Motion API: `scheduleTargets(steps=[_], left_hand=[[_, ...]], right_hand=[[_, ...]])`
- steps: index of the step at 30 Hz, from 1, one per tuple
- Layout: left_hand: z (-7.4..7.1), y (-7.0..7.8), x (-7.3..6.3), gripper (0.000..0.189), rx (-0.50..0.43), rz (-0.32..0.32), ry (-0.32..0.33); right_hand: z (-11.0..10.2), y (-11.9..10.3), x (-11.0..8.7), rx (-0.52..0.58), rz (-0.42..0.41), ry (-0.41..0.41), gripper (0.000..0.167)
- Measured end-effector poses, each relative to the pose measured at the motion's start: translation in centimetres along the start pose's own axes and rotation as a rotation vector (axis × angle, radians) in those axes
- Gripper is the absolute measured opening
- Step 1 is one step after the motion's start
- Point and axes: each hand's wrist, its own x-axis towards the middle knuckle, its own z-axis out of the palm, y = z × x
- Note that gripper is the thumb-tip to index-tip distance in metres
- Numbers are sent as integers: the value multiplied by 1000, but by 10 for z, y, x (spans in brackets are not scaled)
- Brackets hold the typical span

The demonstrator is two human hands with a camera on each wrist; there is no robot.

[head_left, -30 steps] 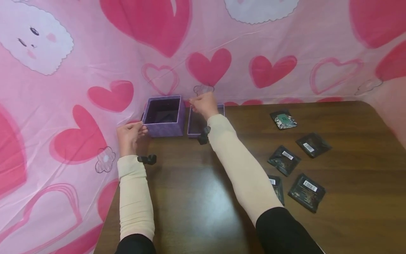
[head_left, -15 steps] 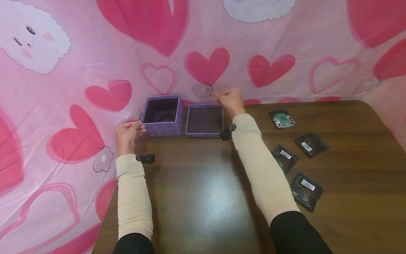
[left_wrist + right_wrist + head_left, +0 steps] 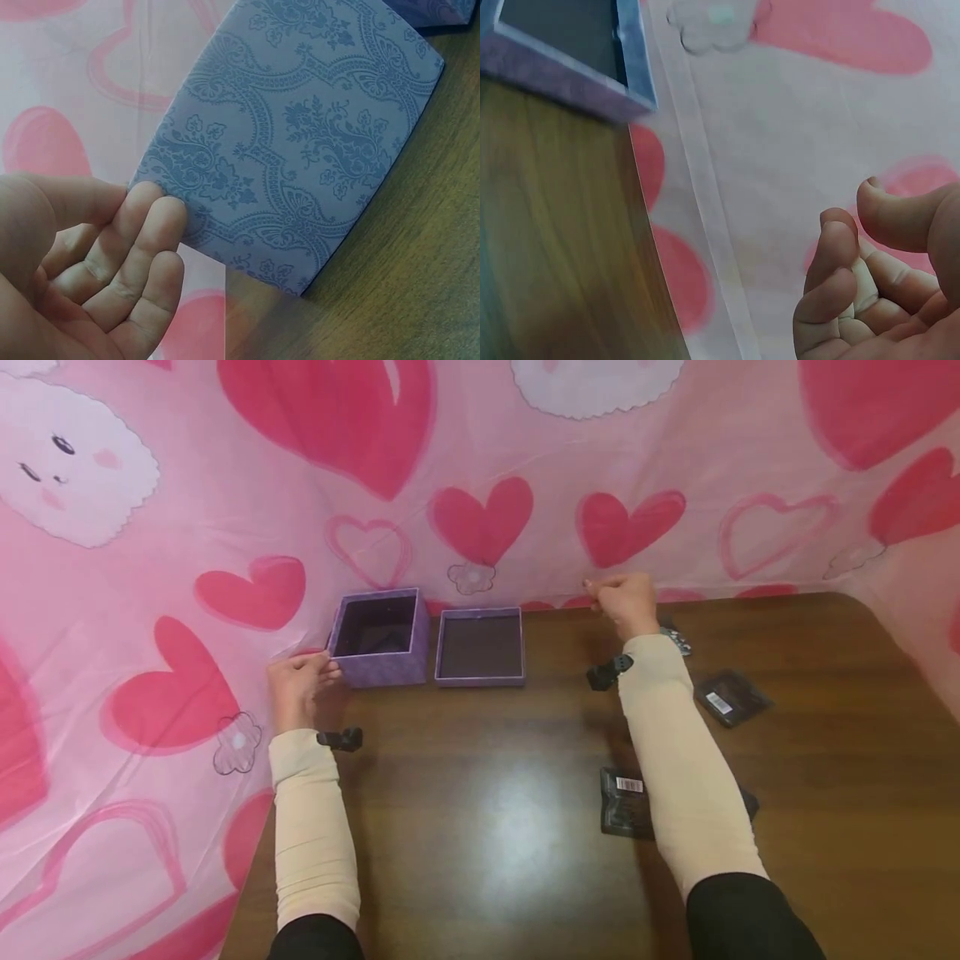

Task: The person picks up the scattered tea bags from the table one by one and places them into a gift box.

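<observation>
A purple patterned box (image 3: 382,668) stands at the back left of the table, its top uncovered and its inside dark. My left hand (image 3: 297,692) is at its left front corner. Up close in the left wrist view, the thumb and fingertips (image 3: 169,217) pinch the edge of the patterned wall. Beside the box lies its shallow lid (image 3: 480,647), inner side up. My right hand (image 3: 626,602) is in the air right of the lid, apart from it. In the right wrist view its fingers (image 3: 829,300) curl loosely, with nothing between them and the thumb.
Dark flat packets lie on the right of the wooden table (image 3: 465,827). One packet (image 3: 733,697) shows beyond the right forearm, another packet (image 3: 622,802) partly under it. A packet with a light print (image 3: 678,642) is mostly hidden behind the wrist. Pink heart-patterned cloth (image 3: 555,443) hangs behind.
My right hand has moved right, from over the lid to well past it, uncovering the lid. The left hand has stayed at the box corner. The view has shifted slightly.
</observation>
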Motion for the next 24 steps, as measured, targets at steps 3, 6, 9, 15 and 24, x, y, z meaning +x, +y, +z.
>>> scheduleTargets(steps=[3, 6, 9, 15, 24], left_hand=[[-3, 0, 0, 21, -18, 18, 19], [-4, 0, 1, 20, -7, 15, 8], [-4, -2, 0, 20, -6, 8, -13], [-6, -7, 1, 17, -8, 23, -3], [-7, 0, 0, 14, -24, 16, 9]], right_hand=[[-14, 4, 2, 26, -6, -22, 34], [-31, 13, 2, 122, 24, 3, 28], [-51, 26, 3, 228, 58, 48, 11], [-86, 48, 8, 314, 77, 88, 16], [-114, 73, 8, 155, 164, 84, 39]])
